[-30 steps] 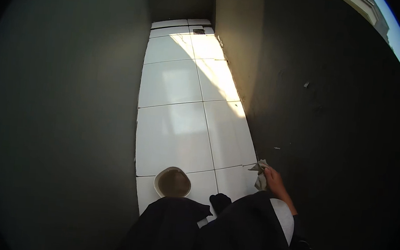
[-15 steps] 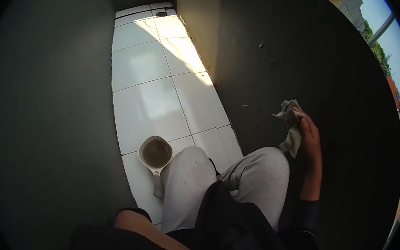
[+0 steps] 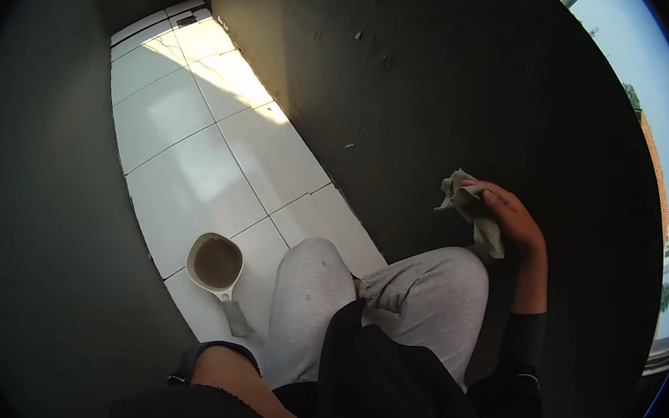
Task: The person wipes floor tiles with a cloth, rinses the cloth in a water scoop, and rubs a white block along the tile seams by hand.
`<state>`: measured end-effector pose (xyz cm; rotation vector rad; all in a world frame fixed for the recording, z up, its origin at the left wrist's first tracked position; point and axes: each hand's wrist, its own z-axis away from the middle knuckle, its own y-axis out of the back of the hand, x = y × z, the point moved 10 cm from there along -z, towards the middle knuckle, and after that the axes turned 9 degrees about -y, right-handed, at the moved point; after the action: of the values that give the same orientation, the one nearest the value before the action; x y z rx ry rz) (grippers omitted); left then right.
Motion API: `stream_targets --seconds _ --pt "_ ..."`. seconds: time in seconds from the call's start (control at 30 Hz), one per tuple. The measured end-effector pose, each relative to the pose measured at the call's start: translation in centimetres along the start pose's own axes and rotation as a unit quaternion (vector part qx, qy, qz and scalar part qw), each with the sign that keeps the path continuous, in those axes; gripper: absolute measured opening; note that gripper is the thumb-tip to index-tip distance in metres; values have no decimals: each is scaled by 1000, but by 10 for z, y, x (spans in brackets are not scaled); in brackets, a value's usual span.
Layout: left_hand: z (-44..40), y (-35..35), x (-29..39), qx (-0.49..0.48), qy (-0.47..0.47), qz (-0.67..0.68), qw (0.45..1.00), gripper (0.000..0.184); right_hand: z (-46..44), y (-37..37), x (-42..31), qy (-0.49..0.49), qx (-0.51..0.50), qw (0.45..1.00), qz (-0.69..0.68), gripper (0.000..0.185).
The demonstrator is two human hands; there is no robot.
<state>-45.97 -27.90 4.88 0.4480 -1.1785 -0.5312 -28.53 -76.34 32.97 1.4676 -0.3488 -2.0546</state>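
My right hand grips a crumpled, pale grey-green cloth in front of the dark wall on the right, above my right knee. Folds of the cloth stick out past the fingertips and hang below them; whether it presses on the wall I cannot tell. My left forearm crosses low over my lap, and its hand is hidden. By my left knee, a pale dipper with a grey handle stands on the tiles, holding murky brownish liquid.
White floor tiles run between a grey wall on the left and the dark wall on the right. Sunlight falls across the far tiles, near a small dark drain. Beyond the right wall's top edge are sky and a roof.
The view has turned, so the floor and dipper appear further left. My right hand still holds the cloth, which has shifted slightly against the wall behind it.
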Motion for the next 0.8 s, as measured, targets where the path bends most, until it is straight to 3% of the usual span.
stream_targets --seconds 0.43,0.8 --pt "6 -11 30 -48 -15 -21 999 20 -21 -6 -9 41 -59 997 30 37" --pt "23 -51 130 -178 -101 -36 978 20 -23 -7 -19 152 -45 980 120 36"
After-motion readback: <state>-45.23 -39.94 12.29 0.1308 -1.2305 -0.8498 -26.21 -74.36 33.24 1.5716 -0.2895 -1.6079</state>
